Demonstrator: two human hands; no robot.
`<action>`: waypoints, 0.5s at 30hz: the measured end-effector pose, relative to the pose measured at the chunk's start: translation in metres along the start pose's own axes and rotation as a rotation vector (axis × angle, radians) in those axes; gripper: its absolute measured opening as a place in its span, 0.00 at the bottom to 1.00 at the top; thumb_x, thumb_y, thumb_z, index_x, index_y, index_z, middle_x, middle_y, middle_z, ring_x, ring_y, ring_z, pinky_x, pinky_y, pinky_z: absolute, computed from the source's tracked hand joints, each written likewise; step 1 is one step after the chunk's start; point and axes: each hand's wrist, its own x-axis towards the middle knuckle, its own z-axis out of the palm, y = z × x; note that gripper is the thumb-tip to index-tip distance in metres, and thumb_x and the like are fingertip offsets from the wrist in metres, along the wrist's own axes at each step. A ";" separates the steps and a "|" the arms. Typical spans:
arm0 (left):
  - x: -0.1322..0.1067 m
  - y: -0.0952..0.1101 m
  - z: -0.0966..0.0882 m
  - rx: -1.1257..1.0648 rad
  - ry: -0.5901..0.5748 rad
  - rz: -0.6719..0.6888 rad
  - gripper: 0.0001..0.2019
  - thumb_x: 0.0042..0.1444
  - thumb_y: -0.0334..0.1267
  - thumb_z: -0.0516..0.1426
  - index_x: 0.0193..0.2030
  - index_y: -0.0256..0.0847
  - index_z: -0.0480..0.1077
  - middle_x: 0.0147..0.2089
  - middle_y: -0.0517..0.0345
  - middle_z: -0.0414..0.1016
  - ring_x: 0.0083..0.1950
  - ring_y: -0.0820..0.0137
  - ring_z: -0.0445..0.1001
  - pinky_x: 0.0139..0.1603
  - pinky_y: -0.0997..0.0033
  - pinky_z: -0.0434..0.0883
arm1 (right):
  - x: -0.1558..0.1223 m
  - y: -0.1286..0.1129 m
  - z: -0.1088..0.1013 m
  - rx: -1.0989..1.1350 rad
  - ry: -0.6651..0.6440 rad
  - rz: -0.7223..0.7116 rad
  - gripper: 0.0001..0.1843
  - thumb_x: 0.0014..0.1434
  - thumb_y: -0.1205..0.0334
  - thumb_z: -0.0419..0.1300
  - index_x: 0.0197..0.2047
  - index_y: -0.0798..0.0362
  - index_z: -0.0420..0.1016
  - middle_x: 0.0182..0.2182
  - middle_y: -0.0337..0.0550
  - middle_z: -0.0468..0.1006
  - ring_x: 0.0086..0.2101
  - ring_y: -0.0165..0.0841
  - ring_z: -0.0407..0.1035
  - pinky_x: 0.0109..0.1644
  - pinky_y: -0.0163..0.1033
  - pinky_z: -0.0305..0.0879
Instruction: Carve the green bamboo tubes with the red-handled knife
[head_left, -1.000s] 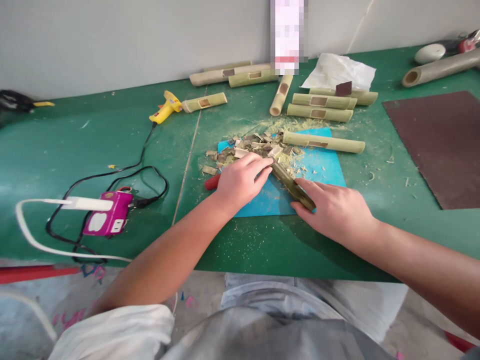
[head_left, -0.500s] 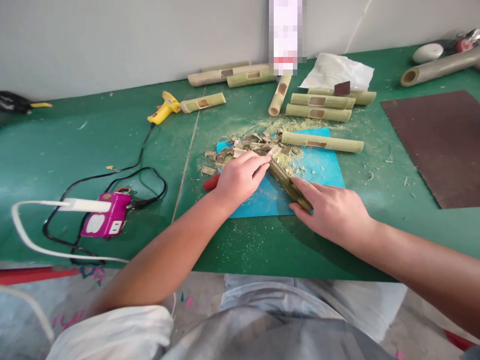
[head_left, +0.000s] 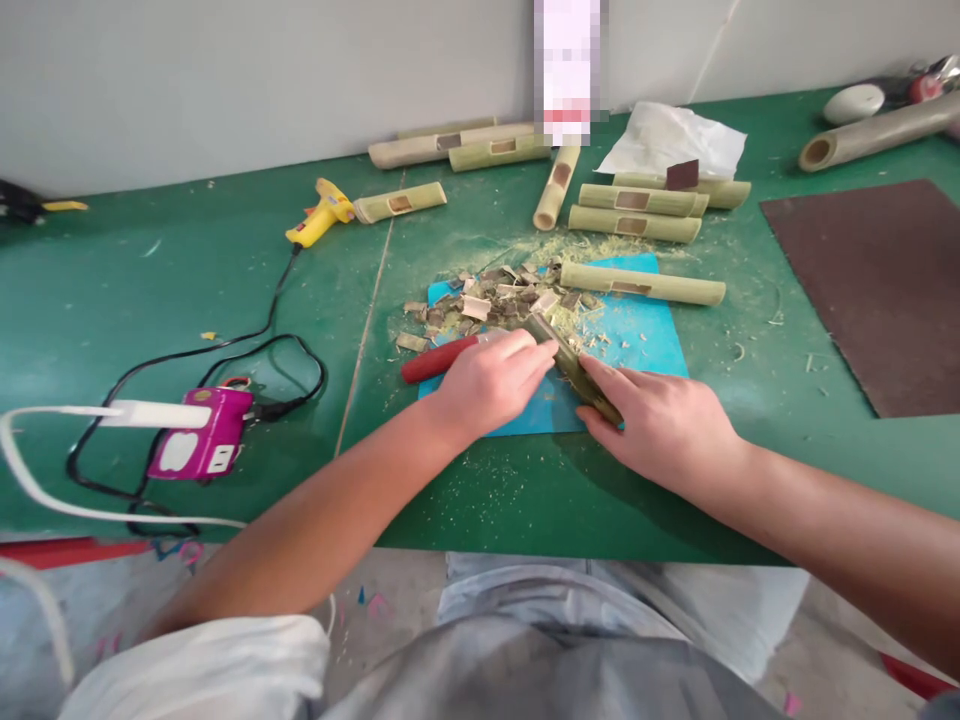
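Observation:
A dark green bamboo tube (head_left: 564, 358) lies aslant over the blue sheet (head_left: 651, 340), its far end pointing up and to the left. My right hand (head_left: 667, 420) is wrapped round its near part, thumb below and fingers along the top. Against the tube's middle, my left hand (head_left: 491, 385) presses with closed fingers; whatever may be between them and the bamboo is hidden. A red-handled tool (head_left: 439, 360) lies beside the left hand, its far end covered. Bamboo chips (head_left: 502, 300) and sawdust are heaped just beyond. One pale notched bamboo tube (head_left: 645, 283) rests at the sheet's far edge.
More notched bamboo tubes (head_left: 636, 222) lie towards the wall, near a white crumpled paper (head_left: 675, 142). A brown sheet (head_left: 877, 300) is at right. At left are a yellow glue gun (head_left: 322, 213) and a purple power adapter (head_left: 201, 432) with trailing cords.
My left hand has slid along the bamboo tube towards my right hand, uncovering the tube's far end and more of the red handle. The right hand keeps its hold.

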 end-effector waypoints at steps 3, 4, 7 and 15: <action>0.000 0.000 -0.001 0.016 0.024 -0.051 0.11 0.69 0.33 0.54 0.48 0.33 0.77 0.37 0.52 0.81 0.36 0.70 0.80 0.39 0.73 0.77 | 0.000 0.000 0.000 0.006 -0.003 0.003 0.27 0.66 0.52 0.56 0.64 0.51 0.72 0.39 0.43 0.86 0.31 0.35 0.77 0.28 0.39 0.53; 0.000 0.000 -0.001 0.028 0.030 -0.066 0.11 0.69 0.33 0.54 0.48 0.33 0.77 0.37 0.52 0.81 0.36 0.70 0.80 0.38 0.73 0.77 | -0.001 0.000 0.000 0.004 -0.002 0.002 0.27 0.66 0.52 0.56 0.64 0.51 0.72 0.38 0.43 0.86 0.31 0.35 0.77 0.28 0.39 0.53; 0.001 0.001 0.000 -0.008 -0.010 -0.019 0.12 0.70 0.34 0.54 0.50 0.33 0.77 0.37 0.52 0.81 0.36 0.71 0.80 0.39 0.73 0.77 | 0.000 0.000 0.000 0.001 -0.002 -0.005 0.27 0.65 0.53 0.56 0.64 0.52 0.72 0.38 0.44 0.86 0.31 0.36 0.77 0.28 0.39 0.53; 0.002 0.000 0.000 -0.089 -0.001 -0.019 0.12 0.69 0.35 0.55 0.49 0.33 0.78 0.37 0.53 0.81 0.37 0.71 0.80 0.39 0.74 0.77 | 0.000 0.000 -0.002 -0.001 0.001 -0.008 0.27 0.64 0.53 0.58 0.64 0.52 0.73 0.37 0.44 0.86 0.31 0.37 0.78 0.28 0.39 0.54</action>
